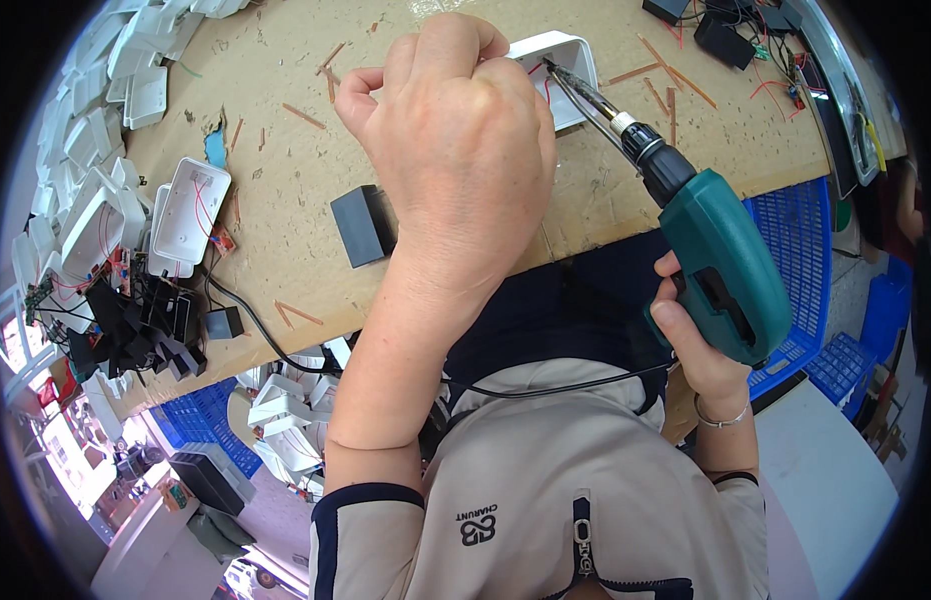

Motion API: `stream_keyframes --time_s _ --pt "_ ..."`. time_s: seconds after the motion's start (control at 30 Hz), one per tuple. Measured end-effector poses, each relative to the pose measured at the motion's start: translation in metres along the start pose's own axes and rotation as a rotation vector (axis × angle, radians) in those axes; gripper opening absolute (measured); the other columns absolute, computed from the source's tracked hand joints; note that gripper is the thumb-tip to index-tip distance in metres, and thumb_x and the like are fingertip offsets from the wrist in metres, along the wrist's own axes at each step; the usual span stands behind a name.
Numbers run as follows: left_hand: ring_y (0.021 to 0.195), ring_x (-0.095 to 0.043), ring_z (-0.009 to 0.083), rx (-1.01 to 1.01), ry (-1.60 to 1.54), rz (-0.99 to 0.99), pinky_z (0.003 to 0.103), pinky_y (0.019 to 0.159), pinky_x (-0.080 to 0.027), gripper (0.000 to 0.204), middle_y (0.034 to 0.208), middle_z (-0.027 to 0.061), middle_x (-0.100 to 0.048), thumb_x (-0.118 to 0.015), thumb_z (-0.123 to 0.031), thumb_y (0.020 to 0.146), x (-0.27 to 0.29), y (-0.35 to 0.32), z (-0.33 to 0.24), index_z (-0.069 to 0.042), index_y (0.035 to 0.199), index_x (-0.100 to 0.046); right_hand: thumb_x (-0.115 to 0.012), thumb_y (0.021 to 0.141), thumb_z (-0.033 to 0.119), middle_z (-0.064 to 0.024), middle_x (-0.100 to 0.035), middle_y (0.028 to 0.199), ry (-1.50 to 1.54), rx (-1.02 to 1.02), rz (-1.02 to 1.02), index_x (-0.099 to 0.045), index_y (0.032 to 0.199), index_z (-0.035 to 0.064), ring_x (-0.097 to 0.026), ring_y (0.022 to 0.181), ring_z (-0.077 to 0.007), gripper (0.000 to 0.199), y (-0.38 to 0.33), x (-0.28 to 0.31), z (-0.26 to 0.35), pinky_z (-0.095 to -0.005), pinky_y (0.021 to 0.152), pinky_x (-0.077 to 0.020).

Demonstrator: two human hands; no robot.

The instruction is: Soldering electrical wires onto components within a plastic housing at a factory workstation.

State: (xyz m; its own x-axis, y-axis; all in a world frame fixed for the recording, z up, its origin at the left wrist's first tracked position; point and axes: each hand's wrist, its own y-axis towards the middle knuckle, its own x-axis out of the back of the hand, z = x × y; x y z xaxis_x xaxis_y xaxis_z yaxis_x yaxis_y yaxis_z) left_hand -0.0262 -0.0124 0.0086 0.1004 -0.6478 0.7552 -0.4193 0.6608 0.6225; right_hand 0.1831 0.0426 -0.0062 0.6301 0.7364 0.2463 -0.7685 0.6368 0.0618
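The left hand [455, 140] closes around the white plastic housing [565, 75] on the table [285, 180]; the right hand [700, 350] grips the green electric screwdriver [720, 260]; its bit may slip and nick the red wires inside.

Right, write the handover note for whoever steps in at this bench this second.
Left hand: closed on the white plastic housing, pinning it to the cardboard-covered bench.
Right hand: gripping the green power screwdriver, its bit down inside the housing beside red wires.
Nearby: a dark block by the left wrist; more white housings and black adapters on the left; blue crate under the right hand.
Done: housing positioned, bit inside.
Left: whether the screw is seated cannot be seen.
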Motion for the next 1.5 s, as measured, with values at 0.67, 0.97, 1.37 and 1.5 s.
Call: stream_keyframes --time_s 0.67,0.97,1.37,1.5 --pt "0.079 -0.053 0.0173 0.002 0.007 0.015 0.035 0.077 -0.029 0.006 0.082 -0.0002 -0.058 -0.061 -0.009 0.067 0.002 0.001 -0.001 -0.005 0.066 -0.065 -0.073 0.066 0.003 -0.0103 -0.061 0.083 -0.233 0.051 -0.059 -0.061 0.089 -0.0019 -0.058 0.067 -0.0164 0.026 0.004 0.011 0.009 -0.0237 0.056 -0.0456" --pt "0.081 -0.053 0.0175 0.014 0.019 0.026 0.035 0.078 -0.029 0.006 0.082 0.0002 -0.059 -0.061 -0.010 0.067 -0.001 -0.002 0.004 -0.005 0.064 -0.065 -0.072 0.068 0.003 -0.0114 -0.061 0.086 -0.094 -0.032 -0.091 -0.060 0.093 -0.0029 -0.059 0.068 -0.0146 0.028 0.005 0.004 0.017 -0.0236 0.057 -0.0470" --pt "0.080 -0.054 0.0184 0.033 0.019 0.035 0.036 0.079 -0.030 0.007 0.083 0.0010 -0.058 -0.061 -0.010 0.068 -0.001 -0.002 0.005 -0.005 0.065 -0.065 -0.064 0.074 0.002 -0.0143 -0.058 0.101 -0.124 -0.014 0.033 -0.050 0.113 -0.0038 -0.057 0.072 -0.0122 0.042 0.000 0.012 0.012 -0.0231 0.064 -0.0472" --pt "0.080 -0.054 0.0187 0.019 0.029 0.032 0.037 0.079 -0.030 0.007 0.083 0.0011 -0.058 -0.061 -0.010 0.068 -0.001 -0.002 0.005 -0.005 0.064 -0.065 -0.065 0.074 0.002 -0.0139 -0.058 0.101 -0.076 -0.028 0.007 -0.050 0.113 -0.0035 -0.056 0.071 -0.0119 0.041 -0.001 0.010 0.013 -0.0234 0.064 -0.0472"
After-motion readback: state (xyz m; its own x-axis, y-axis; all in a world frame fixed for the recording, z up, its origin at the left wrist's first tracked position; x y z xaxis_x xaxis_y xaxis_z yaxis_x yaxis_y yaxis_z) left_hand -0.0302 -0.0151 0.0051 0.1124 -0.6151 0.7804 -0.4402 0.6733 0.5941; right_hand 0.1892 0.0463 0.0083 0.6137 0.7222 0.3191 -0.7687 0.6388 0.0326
